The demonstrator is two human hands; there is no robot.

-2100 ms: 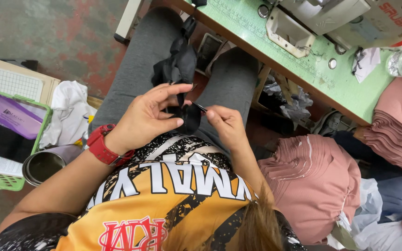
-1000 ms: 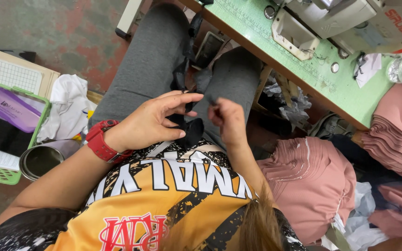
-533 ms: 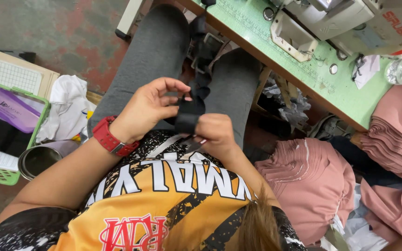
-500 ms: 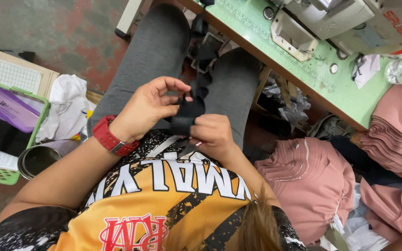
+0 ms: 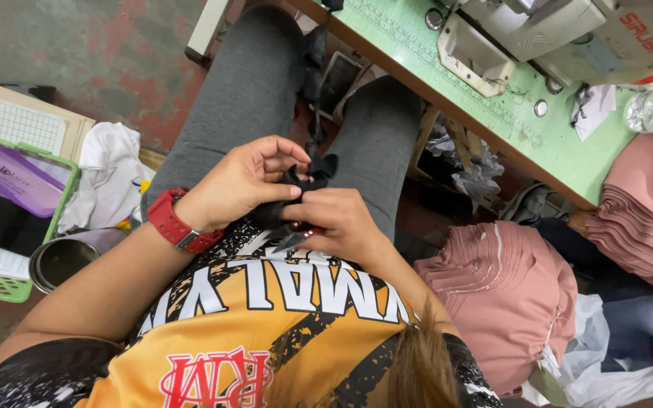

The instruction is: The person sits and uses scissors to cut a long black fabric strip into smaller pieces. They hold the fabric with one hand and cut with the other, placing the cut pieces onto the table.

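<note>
Hands are held together over the lap, w/ a small piece of black fabric (image 5: 307,177) pinched between them. Left hand (image 5: 239,181) is closed on the fabric, thumb and forefinger gripping its near edge, other fingers curled loosely. Right hand (image 5: 341,223) is closed too; a small metal tool w/ a reddish grip, prob. thread snips (image 5: 290,237), is held in it, blade tips poking out toward the shirt; whether that hand also pinches the cloth can't be told. A red wristwatch (image 5: 174,221) is worn on the left wrist.

Relative to the black fabric: a dark strip (image 5: 315,83) is seen hanging between the grey-trousered knees, just beyond it; a green sewing table (image 5: 493,113) w/ a pale sewing machine (image 5: 538,30) lies further beyond and to the right. Stacks of pink garments (image 5: 508,295) are piled to the right, near the floor. A green basket (image 5: 66,189) w/ a purple case (image 5: 13,177), white cloth (image 5: 111,170) and a metal tin (image 5: 58,261) are set well to the left.

Progress, as a judgement: trimming or unpicking appears mid-way. The piece is gripped and the tool is in hand, but the blades aren't seen on the cloth, so a cut can't be confirmed. Whether the pink stacks are done can't be told.
</note>
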